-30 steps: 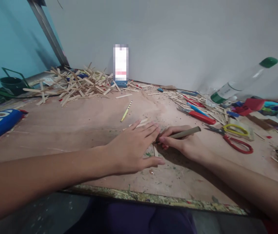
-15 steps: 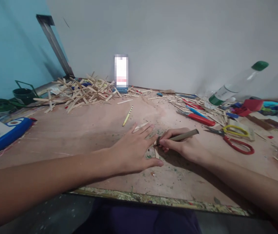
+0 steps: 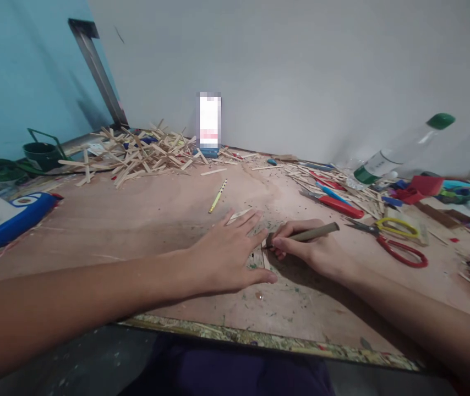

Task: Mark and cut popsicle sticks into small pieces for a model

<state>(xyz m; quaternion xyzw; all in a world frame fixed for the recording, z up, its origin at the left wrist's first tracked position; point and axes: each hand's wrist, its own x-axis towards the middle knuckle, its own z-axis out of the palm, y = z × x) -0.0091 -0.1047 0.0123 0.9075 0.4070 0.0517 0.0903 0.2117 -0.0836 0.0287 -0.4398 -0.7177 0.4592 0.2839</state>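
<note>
Across the bench (image 3: 136,212) from its left end: a blue-and-white object (image 3: 14,224), heaped wooden sticks (image 3: 144,155), an upright phone (image 3: 210,118), a slim yellow rod (image 3: 217,197) with dark spots. With the left hand (image 3: 230,250), rests palm down, fingers spread wide; cannot tell whether pinning anything underneath. Between its thumb and forefinger tips, a thin wooden strip (image 3: 266,261). With the right hand (image 3: 307,252), grips an olive pen (image 3: 316,232) in closed fingers, tip down at the strip. Farther right, a red-handled blade (image 3: 332,204), yellow-and-red scissors (image 3: 378,229) and a green-capped bottle (image 3: 383,164).

your left hand (image 3: 230,253) partly hides a pale stick (image 3: 238,215); phone screen (image 3: 209,118) is pixelated; left edge crops the blue-and-white object (image 3: 14,221).
</note>
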